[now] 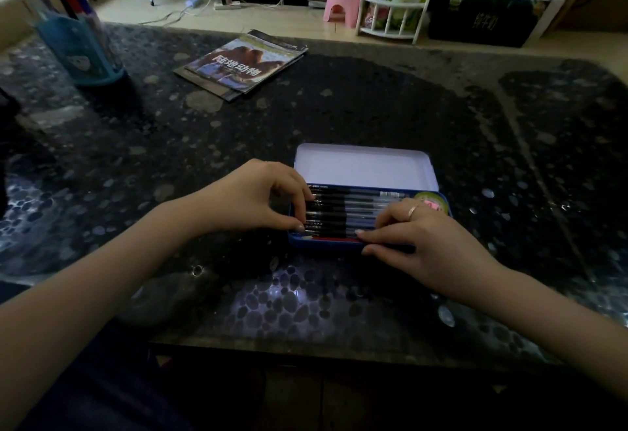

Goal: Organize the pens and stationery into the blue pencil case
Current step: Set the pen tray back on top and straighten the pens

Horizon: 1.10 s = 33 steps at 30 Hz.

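Note:
The blue pencil case [326, 243] lies open on the dark table, its white lid [365, 167] folded back. Several pens [343, 208] lie side by side in it, and a red pencil [334, 237] runs along the near wall. A green roll of tape [430, 204] sits at the case's right end. My left hand [251, 198] curls over the left end, fingertips touching the pens' ends. My right hand [413, 238] lies on the right half, fingers stretched flat across the pens and the front rim.
A blue pen holder [80, 46] with markers and a ruler stands at the far left. A stack of booklets [243, 63] lies at the table's back. Beyond the table are a pink stool [341, 4] and a white rack [394, 6].

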### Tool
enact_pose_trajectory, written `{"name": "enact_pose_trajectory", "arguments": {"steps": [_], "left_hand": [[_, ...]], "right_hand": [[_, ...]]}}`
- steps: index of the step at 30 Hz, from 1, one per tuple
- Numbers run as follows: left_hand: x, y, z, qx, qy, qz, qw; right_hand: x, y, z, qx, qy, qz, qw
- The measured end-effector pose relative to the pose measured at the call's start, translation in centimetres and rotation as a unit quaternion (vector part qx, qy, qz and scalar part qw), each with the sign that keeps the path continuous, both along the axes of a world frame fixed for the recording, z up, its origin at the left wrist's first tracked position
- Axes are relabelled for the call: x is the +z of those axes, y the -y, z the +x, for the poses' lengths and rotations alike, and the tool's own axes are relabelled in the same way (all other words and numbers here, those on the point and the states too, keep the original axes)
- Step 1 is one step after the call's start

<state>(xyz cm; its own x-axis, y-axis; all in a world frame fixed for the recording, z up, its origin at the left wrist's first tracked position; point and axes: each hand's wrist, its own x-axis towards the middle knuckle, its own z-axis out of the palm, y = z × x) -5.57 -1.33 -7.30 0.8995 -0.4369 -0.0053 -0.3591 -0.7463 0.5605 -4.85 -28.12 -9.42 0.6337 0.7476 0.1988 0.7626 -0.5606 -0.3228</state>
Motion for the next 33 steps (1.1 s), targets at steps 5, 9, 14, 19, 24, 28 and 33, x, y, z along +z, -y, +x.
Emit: {"name": "enact_pose_trajectory", "arguments": {"steps": [5, 9, 14, 19, 24, 28, 33], "left_hand": [[0.2, -0.2, 0.0, -0.002, 0.000, 0.004, 1.000], [0.7, -0.6, 0.1, 0.006, -0.003, -0.015, 1.000], [0.8, -1.1, 0.1, 0.018, -0.010, -0.030, 0.999], [0.7, -1.0, 0.0, 0.002, -0.006, -0.012, 1.000], [0.6, -0.9, -0.1, 0.004, 0.005, -0.011, 1.000], [0.4, -0.7, 0.0, 0.019, 0.014, -0.011, 1.000], [0.4, -0.4, 0.0, 0.028, -0.017, -0.016, 0.999]], "right_hand": [[0.6, 0.1, 0.1, -0.029, 0.005, 0.036, 0.999], [1.4, 0.6, 1.0, -0.074, 0.024, 0.035, 0.996], [1.3, 1.0, 1.3, -0.086, 0.009, 0.001, 0.996], [0.9, 0.7, 1.1, -0.084, 0.009, -0.031, 0.996], [0.9, 0.6, 1.1, -0.091, 0.002, -0.040, 0.995], [0.8, 0.3, 0.9, -0.101, -0.009, -0.025, 0.995], [0.6, 0.1, 0.8, -0.109, -0.027, -0.007, 0.994]]}}
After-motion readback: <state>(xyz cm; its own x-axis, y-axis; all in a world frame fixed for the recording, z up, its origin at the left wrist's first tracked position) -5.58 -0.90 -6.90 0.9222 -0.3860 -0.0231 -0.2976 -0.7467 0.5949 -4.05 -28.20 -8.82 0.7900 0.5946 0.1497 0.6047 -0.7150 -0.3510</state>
